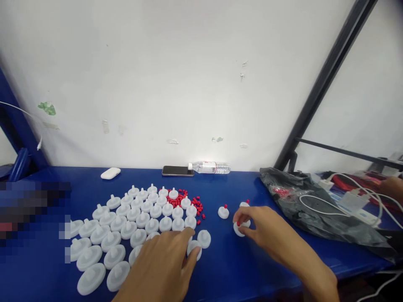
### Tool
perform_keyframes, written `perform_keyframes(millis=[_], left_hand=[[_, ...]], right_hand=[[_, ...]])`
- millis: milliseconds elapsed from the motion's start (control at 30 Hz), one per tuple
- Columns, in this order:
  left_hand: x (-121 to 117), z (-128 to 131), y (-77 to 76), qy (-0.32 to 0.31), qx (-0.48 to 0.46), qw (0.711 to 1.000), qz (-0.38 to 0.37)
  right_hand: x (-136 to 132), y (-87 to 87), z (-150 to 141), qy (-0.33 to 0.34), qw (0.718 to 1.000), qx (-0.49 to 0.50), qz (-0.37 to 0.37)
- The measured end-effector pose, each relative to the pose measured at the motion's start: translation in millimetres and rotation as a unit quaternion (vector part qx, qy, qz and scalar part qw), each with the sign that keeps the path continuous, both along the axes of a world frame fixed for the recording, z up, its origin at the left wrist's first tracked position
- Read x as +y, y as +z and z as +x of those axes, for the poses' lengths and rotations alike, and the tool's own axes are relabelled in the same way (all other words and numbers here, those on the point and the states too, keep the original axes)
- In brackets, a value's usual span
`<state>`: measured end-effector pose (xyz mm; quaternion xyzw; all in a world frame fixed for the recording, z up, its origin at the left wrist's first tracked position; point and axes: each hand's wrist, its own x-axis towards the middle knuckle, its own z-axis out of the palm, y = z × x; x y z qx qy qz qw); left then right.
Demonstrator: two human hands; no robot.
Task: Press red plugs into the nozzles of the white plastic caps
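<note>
Several white round plastic discs [126, 224], each with a small stem on top, lie in rows on the blue table [220, 268]. A heap of small red caps [184, 199] sits behind them. My left hand [163, 262] rests over the near right discs, its fingers pinched on one white disc [194, 247]. My right hand [261, 228] holds a white disc with a red cap [241, 228] against the table. Two more capped discs, one [223, 212] and another [244, 204], stand just beyond it.
A white earbud case [110, 173], a phone [178, 170] and a lying water bottle [209, 167] sit along the wall. A black plastic bag [315, 209] with white cables lies at the right. Another person's hand [390, 184] shows at the far right.
</note>
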<state>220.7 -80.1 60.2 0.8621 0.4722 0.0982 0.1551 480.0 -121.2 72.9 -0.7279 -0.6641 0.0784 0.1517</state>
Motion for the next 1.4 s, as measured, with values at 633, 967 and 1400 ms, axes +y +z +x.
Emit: perform_keyframes(millis=[633,967,1400], left_hand=[[-4.9,9.9,0.8,-0.033,0.094,0.994,-0.036],[-4.1,1.8,-6.8,-0.025,-0.080,0.995,0.050],[6.2,0.2,-0.6,0.003,-0.229,0.949,0.215]], right_hand=[[39.6,-19.7,-61.9,0.060,0.996,-0.041,0.043],[22.4,2.8,-52.4,0.065,0.944,0.276,0.169],[9.1,10.7,-84.1,0.144,0.908,0.338,0.202]])
